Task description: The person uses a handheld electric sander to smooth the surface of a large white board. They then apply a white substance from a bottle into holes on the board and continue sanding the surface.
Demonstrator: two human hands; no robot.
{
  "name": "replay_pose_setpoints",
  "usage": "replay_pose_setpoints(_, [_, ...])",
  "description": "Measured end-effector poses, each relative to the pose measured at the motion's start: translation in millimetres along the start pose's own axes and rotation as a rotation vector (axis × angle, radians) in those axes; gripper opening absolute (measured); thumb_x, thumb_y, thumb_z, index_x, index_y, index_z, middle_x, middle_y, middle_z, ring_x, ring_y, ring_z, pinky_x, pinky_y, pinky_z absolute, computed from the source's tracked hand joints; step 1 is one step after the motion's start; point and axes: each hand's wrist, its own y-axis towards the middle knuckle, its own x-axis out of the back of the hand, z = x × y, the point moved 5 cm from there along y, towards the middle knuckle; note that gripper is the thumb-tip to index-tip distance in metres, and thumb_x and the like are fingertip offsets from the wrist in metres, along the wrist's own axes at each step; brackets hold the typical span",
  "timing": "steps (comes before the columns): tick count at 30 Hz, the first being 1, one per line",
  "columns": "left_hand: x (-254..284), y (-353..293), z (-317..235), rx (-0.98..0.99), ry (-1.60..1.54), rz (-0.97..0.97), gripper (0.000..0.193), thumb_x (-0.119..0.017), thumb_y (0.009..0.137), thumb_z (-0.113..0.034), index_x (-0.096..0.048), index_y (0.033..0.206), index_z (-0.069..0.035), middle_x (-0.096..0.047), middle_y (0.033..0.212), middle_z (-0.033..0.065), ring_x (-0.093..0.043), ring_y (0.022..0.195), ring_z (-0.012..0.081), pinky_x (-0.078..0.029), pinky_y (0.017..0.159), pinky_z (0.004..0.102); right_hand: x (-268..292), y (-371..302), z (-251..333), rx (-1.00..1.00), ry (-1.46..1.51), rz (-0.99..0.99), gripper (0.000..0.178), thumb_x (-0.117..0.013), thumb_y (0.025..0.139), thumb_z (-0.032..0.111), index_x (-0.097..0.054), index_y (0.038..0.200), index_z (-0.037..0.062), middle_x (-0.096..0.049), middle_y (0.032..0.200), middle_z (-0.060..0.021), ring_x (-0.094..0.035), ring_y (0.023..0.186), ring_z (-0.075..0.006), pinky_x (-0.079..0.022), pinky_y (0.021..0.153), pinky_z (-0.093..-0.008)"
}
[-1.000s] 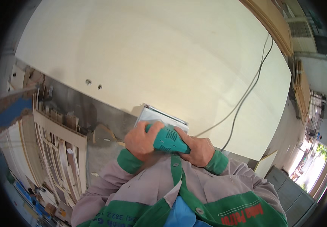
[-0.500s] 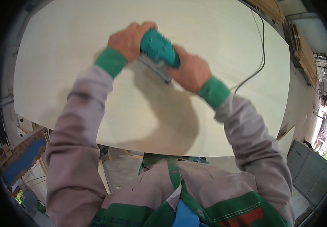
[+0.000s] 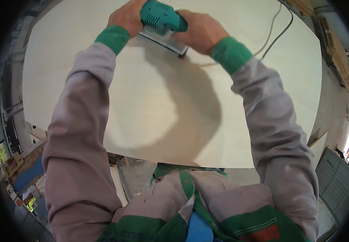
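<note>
Big pale panel (image 3: 142, 109) fills most of the frame, top to lower middle; can't see what's holding it up tbh. Next biggest, the 2 grey sleeves w/ green cuffs, L (image 3: 79, 133) and R (image 3: 275, 113), both reaching up the frame. Then the teal sander (image 3: 158, 16), top center, its flat base plate (image 3: 162, 41) looking like it's on the panel, tho contact's hard to confirm. Left hand (image 3: 127, 17) is wrapped round the L end (partly cut off by the top edge), right hand (image 3: 202, 32) closed on the R end. Thinnest thing: dark cord (image 3: 286, 28), upper right.

Progress: mid-job imo. No clear line btwn done and undone areas, so idk how much is left.

Vs 0.5 s ago: sander's higher in frame, same 2-handed grip. Vs 1 s ago, bigger diff: it was at the panel's near edge then, arms tucked in; now they're stretched out.
</note>
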Motion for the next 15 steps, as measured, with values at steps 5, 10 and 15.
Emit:
replay_pose_setpoints(5, [3.8,36.8,9.6,0.113,0.090,-0.045,0.030,-0.060,0.095,-0.012,-0.056,0.124,-0.019,-0.070,0.114,0.0163,-0.066,0.111,0.0376,-0.051,0.094,0.0477,24.8,49.6,-3.8,-0.037,-0.022,0.099,0.039,-0.066,0.088,0.026,-0.066,0.119,0.0027,-0.074,0.108,-0.0207,-0.071,0.102,-0.0363,-0.054,0.093,-0.0460])
replay_pose_setpoints(10, [-13.8,14.5,-14.8,0.136,0.028,0.091,0.026,-0.054,0.099,-0.012,-0.055,0.125,-0.017,-0.070,0.114,0.0172,-0.066,0.110,0.0382,-0.051,0.094,0.0475,11.1,6.2,-27.4,-0.161,0.184,0.304,0.042,-0.071,0.082,0.028,-0.069,0.115,0.0028,-0.073,0.094,-0.0190,-0.070,0.087,-0.0314,-0.055,0.084,-0.0423])
replay_pose_setpoints(15, [-16.7,-78.0,-73.3,0.158,-0.114,0.099,0.038,-0.064,0.091,-0.017,-0.058,0.127,-0.029,-0.065,0.109,0.0156,-0.066,0.103,0.0434,-0.055,0.087,0.0501,-4.2,-104.0,-17.1,-0.008,0.357,0.231,0.053,-0.074,0.079,0.026,-0.066,0.127,0.0061,-0.073,0.092,-0.0172,-0.068,0.081,-0.0300,-0.055,0.082,-0.0405])
